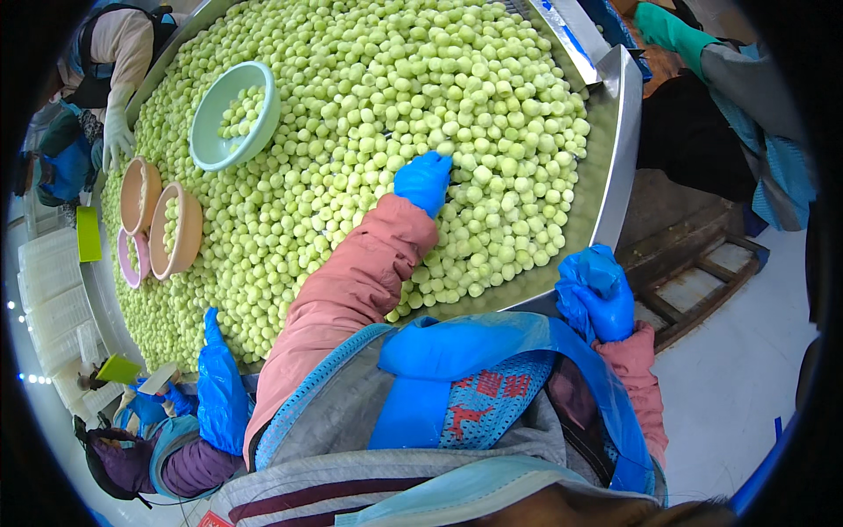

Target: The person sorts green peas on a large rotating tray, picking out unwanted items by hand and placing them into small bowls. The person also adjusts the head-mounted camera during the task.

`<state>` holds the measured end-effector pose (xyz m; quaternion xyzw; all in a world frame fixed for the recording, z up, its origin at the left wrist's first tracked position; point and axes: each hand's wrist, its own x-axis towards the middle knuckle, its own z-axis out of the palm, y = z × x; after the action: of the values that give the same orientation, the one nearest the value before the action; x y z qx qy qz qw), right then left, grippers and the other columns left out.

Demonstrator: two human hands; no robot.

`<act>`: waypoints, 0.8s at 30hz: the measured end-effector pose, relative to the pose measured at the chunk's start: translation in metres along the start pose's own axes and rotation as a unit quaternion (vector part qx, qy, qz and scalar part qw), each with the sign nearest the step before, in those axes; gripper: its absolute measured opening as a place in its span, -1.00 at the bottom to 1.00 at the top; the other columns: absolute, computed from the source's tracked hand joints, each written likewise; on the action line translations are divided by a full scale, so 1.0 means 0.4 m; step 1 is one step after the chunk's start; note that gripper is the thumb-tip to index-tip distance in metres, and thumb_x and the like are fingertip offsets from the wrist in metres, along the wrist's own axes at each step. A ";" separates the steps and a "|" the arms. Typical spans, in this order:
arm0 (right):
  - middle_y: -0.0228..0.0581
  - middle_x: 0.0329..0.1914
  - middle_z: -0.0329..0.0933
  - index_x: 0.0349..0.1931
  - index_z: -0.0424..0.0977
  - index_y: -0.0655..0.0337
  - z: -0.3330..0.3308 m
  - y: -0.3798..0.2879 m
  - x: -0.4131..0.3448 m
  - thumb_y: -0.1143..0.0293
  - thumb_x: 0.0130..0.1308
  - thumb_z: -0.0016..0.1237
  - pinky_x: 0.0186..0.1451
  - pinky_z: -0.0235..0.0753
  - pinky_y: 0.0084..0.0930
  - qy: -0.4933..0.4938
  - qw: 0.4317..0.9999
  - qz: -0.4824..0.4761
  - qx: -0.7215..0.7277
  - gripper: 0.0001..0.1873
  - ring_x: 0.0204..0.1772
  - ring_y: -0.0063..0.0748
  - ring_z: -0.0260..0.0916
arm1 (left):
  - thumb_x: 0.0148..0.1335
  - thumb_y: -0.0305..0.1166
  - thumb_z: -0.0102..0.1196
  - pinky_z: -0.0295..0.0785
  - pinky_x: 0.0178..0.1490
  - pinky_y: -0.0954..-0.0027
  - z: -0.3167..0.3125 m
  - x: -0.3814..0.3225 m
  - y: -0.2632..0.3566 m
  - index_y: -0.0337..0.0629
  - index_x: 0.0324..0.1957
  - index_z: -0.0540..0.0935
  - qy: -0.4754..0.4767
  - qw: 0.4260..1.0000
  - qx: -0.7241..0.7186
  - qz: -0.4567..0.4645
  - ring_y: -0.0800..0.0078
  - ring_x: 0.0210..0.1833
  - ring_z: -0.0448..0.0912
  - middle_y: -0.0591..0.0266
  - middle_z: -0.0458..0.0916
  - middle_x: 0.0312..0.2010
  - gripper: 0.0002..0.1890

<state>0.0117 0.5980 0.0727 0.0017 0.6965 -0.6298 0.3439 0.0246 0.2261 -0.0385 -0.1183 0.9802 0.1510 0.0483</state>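
A large metal table [609, 165] holds a thick layer of round, pale green fruits [487, 85] with a frosty look. My left hand [423, 183], in a blue glove, reaches into the fruits near the middle; its fingertips are at a fruit, and whether they grip it is unclear. My right hand [609, 306], also blue-gloved, is closed on a crumpled blue plastic bag or film [579, 277] beside the table's near right rim. A mint green bowl [263, 132] with some fruits stands tilted on the layer, up and left of my left hand.
Two orange bowls [191, 237] [150, 184] and a pink bowl [125, 270] stand at the left. Co-workers stand at upper left [122, 39], lower left [191, 464] and upper right [757, 85]. A rusty metal step frame [718, 270] lies on the floor at right.
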 end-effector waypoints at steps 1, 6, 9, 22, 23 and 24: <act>-0.16 0.08 0.45 0.28 0.22 0.29 0.007 -0.010 -0.001 0.72 0.21 0.07 0.12 0.55 -0.34 0.002 1.000 -0.002 -0.002 -0.39 0.07 -0.35 0.47 | 0.21 -0.25 0.13 0.51 -0.13 0.07 0.002 0.008 0.000 -0.02 -0.13 0.60 0.033 0.999 -0.011 0.011 0.08 -0.10 0.58 0.10 0.54 -0.06 -0.79; -0.08 0.04 0.46 0.29 0.22 0.23 0.022 -0.013 -0.008 0.77 0.24 0.00 -0.15 0.61 -0.33 -0.007 0.997 0.006 0.082 -0.40 -0.08 -0.27 0.52 | 0.10 -0.34 0.19 0.53 -0.10 0.10 -0.003 0.079 -0.022 0.01 0.03 0.59 -0.072 0.995 0.036 0.055 0.10 -0.06 0.58 0.08 0.51 0.01 -0.62; -0.07 -0.04 0.47 0.26 0.23 0.20 0.035 -0.026 -0.001 0.80 0.23 -0.06 -0.24 0.56 -0.42 -0.045 0.988 0.001 0.149 -0.41 -0.19 -0.31 0.51 | 0.10 -0.37 0.20 0.57 -0.08 0.11 -0.011 0.099 0.007 -0.06 -0.03 0.66 -0.160 0.984 0.072 0.017 0.07 -0.06 0.63 0.01 0.62 -0.04 -0.66; -0.20 -0.20 0.47 0.11 0.28 0.16 0.137 -0.052 -0.027 0.80 0.26 -0.09 -0.41 0.47 -0.56 0.073 0.992 -0.056 -0.086 -0.55 -0.35 -0.45 0.44 | 0.13 -0.27 0.13 0.53 0.00 0.07 -0.091 0.010 -0.032 -0.06 0.03 0.58 -0.017 0.982 -0.169 -0.083 -0.04 -0.03 0.61 0.01 0.63 -0.09 -0.62; -0.21 -0.21 0.47 0.10 0.29 0.16 0.124 -0.038 -0.022 0.78 0.27 -0.08 -0.41 0.47 -0.56 0.059 0.994 -0.051 -0.082 -0.56 -0.35 -0.45 0.44 | 0.14 -0.28 0.11 0.51 0.00 0.03 -0.155 -0.018 -0.053 -0.03 -0.04 0.60 0.074 0.971 -0.202 -0.109 -0.04 -0.03 0.60 0.01 0.61 -0.05 -0.69; -0.22 -0.22 0.47 0.09 0.29 0.16 0.114 -0.029 -0.010 0.77 0.27 -0.07 -0.41 0.47 -0.56 0.041 0.995 -0.045 -0.078 -0.58 -0.35 -0.45 0.44 | 0.17 -0.28 0.08 0.52 0.00 0.04 -0.153 -0.014 -0.122 -0.01 -0.02 0.59 0.228 0.936 -0.221 -0.151 -0.04 -0.08 0.60 0.06 0.63 -0.10 -0.69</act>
<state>0.0314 0.5572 0.0860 -0.0306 0.7562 -0.5880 0.2855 0.0385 0.1632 0.0066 -0.3036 0.8775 0.3237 -0.1819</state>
